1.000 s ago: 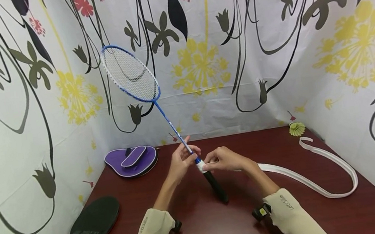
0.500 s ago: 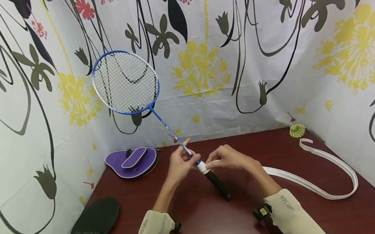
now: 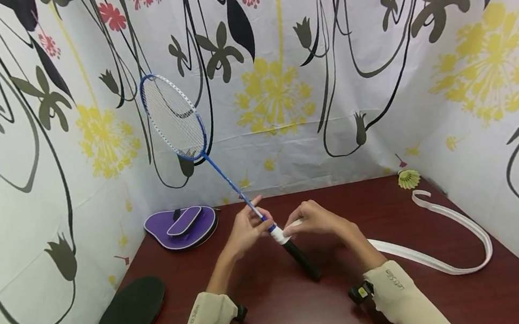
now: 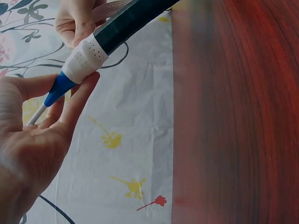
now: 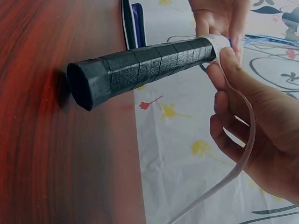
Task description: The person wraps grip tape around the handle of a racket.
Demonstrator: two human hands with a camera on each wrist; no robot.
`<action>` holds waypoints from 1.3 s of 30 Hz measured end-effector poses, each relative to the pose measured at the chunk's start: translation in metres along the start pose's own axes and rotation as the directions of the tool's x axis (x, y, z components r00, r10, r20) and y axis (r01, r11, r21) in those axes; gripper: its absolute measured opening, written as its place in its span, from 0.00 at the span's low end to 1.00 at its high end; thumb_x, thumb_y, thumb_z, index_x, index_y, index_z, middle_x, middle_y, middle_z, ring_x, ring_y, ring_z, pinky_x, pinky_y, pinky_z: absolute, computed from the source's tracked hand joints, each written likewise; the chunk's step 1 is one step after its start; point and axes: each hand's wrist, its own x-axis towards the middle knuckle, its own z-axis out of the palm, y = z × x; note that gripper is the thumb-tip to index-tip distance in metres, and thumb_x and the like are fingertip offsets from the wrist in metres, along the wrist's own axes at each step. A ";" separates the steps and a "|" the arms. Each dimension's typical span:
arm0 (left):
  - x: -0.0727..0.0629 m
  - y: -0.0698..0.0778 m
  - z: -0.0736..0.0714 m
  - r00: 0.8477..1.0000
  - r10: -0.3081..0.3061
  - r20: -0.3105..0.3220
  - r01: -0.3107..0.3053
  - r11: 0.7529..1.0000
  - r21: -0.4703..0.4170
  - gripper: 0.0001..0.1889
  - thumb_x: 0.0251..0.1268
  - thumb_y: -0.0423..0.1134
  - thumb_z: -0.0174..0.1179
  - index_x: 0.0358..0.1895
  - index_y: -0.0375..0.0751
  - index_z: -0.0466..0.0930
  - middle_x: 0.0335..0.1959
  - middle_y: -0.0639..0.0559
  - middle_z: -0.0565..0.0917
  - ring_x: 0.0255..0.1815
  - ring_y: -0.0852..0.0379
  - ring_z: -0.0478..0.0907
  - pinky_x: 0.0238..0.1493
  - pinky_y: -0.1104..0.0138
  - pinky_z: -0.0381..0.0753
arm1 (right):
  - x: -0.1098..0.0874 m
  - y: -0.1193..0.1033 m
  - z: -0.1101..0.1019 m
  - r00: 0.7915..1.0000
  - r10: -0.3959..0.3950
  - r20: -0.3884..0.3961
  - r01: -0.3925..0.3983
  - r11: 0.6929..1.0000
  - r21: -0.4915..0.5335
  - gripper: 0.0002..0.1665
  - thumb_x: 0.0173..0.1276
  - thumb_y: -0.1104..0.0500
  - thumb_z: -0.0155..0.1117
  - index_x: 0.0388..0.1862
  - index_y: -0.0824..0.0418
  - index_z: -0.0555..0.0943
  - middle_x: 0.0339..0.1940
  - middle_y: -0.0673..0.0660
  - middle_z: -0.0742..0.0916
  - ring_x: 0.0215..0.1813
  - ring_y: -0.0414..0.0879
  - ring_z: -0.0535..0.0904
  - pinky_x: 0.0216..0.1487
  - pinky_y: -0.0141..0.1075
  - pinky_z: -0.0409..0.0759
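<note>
A blue and white badminton racket [image 3: 230,182] slants up to the left, head high and handle end low. My left hand [image 3: 247,229] pinches it at the blue cone above the handle. Around the top of the black handle [image 5: 159,63] lies a wrapped band of white perforated grip tape [image 4: 85,60]. My right hand [image 3: 314,218] pinches the tape against the handle between thumb and fingers. From there the loose tape [image 5: 247,149] runs past the right palm, and its long tail curves over the table at the right in the head view.
On the dark red table [image 3: 278,316] lie a purple paddle case [image 3: 167,238] at the back left and a black table tennis paddle [image 3: 132,310] at the front left. A yellow shuttlecock [image 3: 409,179] sits at the back right. Patterned curtains [image 3: 284,164] enclose the table's back and sides.
The racket has turned about its shaft, its head swinging broad to the camera and then narrow again. Both hands stay near the handle's top, with the white tape still pinched in the right.
</note>
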 end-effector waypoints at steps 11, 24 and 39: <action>-0.005 -0.009 -0.001 0.997 -0.005 0.081 0.011 0.997 -0.070 0.40 0.71 0.22 0.60 0.82 0.34 0.51 0.48 0.41 0.81 0.47 0.54 0.86 0.49 0.53 0.88 | -0.001 0.007 0.011 0.993 0.030 0.113 -0.033 0.999 0.018 0.17 0.74 0.50 0.70 0.52 0.61 0.90 0.28 0.56 0.92 0.36 0.54 0.89 0.42 0.31 0.83; -0.003 -0.002 0.010 0.998 0.005 -0.060 0.001 0.995 0.098 0.35 0.69 0.27 0.65 0.77 0.32 0.63 0.44 0.36 0.84 0.43 0.50 0.86 0.41 0.50 0.89 | 0.001 0.001 0.012 0.999 0.025 0.020 -0.022 0.991 -0.134 0.14 0.66 0.44 0.76 0.39 0.53 0.89 0.28 0.44 0.88 0.28 0.37 0.80 0.30 0.31 0.79; -0.002 -0.014 0.022 0.964 0.042 -0.264 -0.043 0.999 0.001 0.28 0.62 0.33 0.74 0.65 0.32 0.79 0.40 0.40 0.91 0.44 0.49 0.90 0.47 0.45 0.86 | 0.000 0.007 0.010 0.983 0.115 -0.142 -0.143 0.967 -0.211 0.22 0.55 0.40 0.83 0.35 0.52 0.83 0.28 0.44 0.84 0.26 0.38 0.76 0.28 0.31 0.76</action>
